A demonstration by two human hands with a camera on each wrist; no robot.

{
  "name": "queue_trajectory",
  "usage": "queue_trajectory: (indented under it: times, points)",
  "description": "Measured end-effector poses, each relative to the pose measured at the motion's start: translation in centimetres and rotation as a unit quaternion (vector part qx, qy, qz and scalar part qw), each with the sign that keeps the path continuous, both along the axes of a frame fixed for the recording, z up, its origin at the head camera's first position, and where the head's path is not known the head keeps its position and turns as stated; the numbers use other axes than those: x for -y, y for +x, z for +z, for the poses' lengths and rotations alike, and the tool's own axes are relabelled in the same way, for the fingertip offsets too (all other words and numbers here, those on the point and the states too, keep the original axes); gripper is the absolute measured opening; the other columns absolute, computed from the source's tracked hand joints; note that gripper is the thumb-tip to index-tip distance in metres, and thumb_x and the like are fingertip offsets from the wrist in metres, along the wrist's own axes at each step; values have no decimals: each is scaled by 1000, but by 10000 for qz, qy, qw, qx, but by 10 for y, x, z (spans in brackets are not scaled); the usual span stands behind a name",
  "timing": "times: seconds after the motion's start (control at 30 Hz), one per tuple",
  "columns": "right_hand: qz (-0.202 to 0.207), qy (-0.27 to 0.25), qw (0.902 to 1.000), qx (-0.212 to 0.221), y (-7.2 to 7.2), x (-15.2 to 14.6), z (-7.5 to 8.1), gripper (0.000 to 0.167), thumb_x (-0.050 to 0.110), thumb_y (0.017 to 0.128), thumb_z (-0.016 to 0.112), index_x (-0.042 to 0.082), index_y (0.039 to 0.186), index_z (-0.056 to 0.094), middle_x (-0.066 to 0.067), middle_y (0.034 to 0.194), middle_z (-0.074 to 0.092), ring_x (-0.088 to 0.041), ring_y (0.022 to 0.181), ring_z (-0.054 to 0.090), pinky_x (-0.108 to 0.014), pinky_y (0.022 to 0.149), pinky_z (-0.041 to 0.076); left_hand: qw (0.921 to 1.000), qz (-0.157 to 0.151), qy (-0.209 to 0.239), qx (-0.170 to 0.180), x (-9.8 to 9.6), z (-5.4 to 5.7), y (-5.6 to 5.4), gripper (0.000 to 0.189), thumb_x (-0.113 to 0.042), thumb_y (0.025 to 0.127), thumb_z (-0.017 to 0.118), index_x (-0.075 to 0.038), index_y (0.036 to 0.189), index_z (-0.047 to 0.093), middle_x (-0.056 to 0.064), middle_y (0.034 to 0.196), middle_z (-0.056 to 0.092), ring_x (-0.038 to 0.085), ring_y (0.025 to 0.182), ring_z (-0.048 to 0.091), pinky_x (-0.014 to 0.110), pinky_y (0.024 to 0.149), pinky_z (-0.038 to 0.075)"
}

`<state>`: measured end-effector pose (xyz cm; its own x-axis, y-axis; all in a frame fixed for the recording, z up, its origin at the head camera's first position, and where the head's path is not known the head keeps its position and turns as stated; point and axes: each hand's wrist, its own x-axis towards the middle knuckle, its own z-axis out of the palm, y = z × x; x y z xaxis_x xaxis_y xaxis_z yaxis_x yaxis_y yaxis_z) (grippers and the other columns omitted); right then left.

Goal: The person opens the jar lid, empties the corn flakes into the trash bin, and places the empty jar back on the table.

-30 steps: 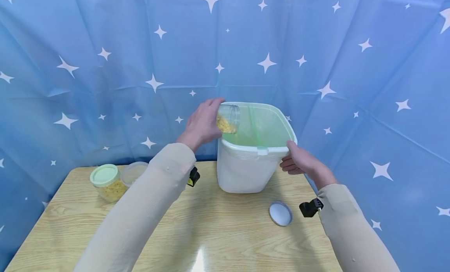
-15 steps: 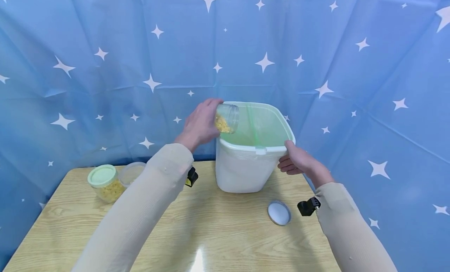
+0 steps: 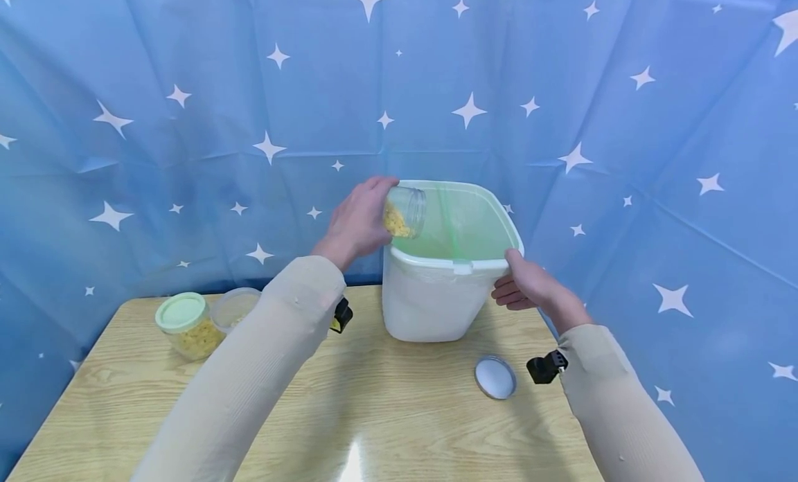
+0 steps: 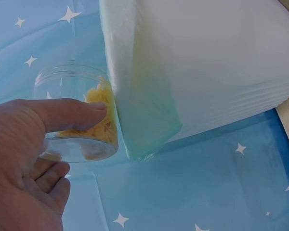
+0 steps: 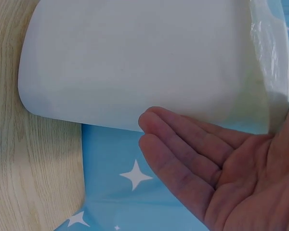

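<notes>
My left hand (image 3: pixel 358 219) grips a clear jar (image 3: pixel 414 203) laid over on its side at the left rim of a white trash bin (image 3: pixel 430 305). The jar's uncovered mouth points right, over the bin. Yellow flakes (image 4: pixel 98 94) lie along the jar's lower side, partly behind my thumb in the left wrist view. A translucent green bag (image 3: pixel 483 222) lines the bin and folds over its rim. At the front right corner, my right hand (image 3: pixel 533 284) holds the bin, thumb over the rim and fingers (image 5: pixel 178 178) stretched out below, along the outer wall.
A round silver lid (image 3: pixel 495 378) lies on the wooden table (image 3: pixel 399 413) in front of the bin. At the back left stand a green-lidded jar (image 3: pixel 183 312) of yellow flakes and a clear container (image 3: pixel 233 303), partly behind my left sleeve. A blue starred curtain (image 3: pixel 249 87) hangs behind.
The left hand and jar have shifted very slightly right and down over the bin. The right hand stays at the rim.
</notes>
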<state>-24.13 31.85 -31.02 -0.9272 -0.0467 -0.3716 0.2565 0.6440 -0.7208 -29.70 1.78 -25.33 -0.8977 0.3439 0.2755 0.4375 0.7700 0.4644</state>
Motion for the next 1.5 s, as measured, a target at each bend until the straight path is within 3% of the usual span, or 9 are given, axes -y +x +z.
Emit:
queue_trajectory:
  times: [0.43, 0.93, 1.5]
  points:
    - [-175, -200, 9996, 47, 0, 4, -2, 90, 57, 97, 3, -15, 134, 41, -33, 131, 54, -32, 106, 66, -45, 95, 55, 9997, -32, -240, -24, -2, 1, -1, 89, 7, 74, 71, -20, 151, 35, 2, 156, 36, 26, 142, 36, 46, 109, 43]
    - [-233, -475, 9986, 83, -2, 4, -7, 92, 62, 97, 2, -13, 137, 37, -34, 139, 47, -43, 125, 54, -46, 104, 49, 9992, -123, -370, -129, -5, 0, -2, 82, 10, 79, 62, -20, 150, 36, 2, 156, 35, 25, 144, 34, 46, 113, 40]
    - [-137, -708, 9973, 129, 1, -1, -8, 96, 67, 96, 6, -14, 138, 37, -35, 139, 46, -34, 115, 62, -47, 104, 49, 9994, -148, -299, -95, -6, 0, 0, 85, 12, 76, 62, -20, 151, 35, 2, 157, 34, 26, 144, 33, 46, 112, 41]
